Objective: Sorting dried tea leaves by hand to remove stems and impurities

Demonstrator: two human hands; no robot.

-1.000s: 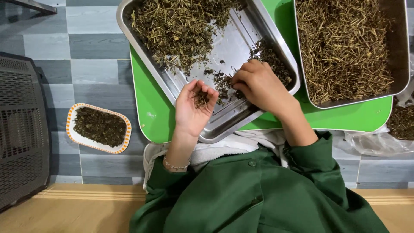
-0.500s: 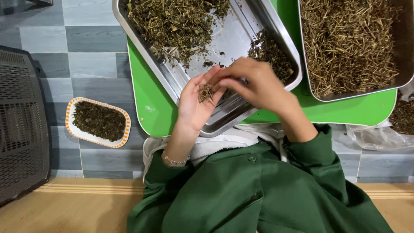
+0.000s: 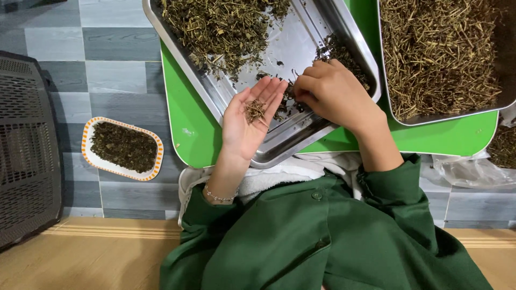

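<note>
Head view, hands: left hand (image 3: 248, 122) lies palm up with fingers spread flat, cradling a small tuft of dried stems (image 3: 255, 110); right hand (image 3: 328, 94) has its fingertips pinched together down among the loose herb bits in the near corner of the steel tray (image 3: 215, 96). Whether a piece sits in the pinch, cannot tell.
Head view, sorted so far: second steel tray (image 3: 497, 102) at right is full of bare stems; small orange-rimmed dish (image 3: 122, 147) on the floor holds dark leaf crumbs.
Head view, left to do: a large heap of unsorted dried herb (image 3: 220, 27) fills the far part of the near tray; judged well short of finished.
Head view, surface: both trays rest on a green board (image 3: 188, 129), the near one tilted across it.
Head view, room: grey tiled floor (image 3: 107, 75), a wooden strip along the near edge, a dark perforated plastic panel (image 3: 27, 145) at left, crumpled clear plastic at right. The person wears a green coat.
</note>
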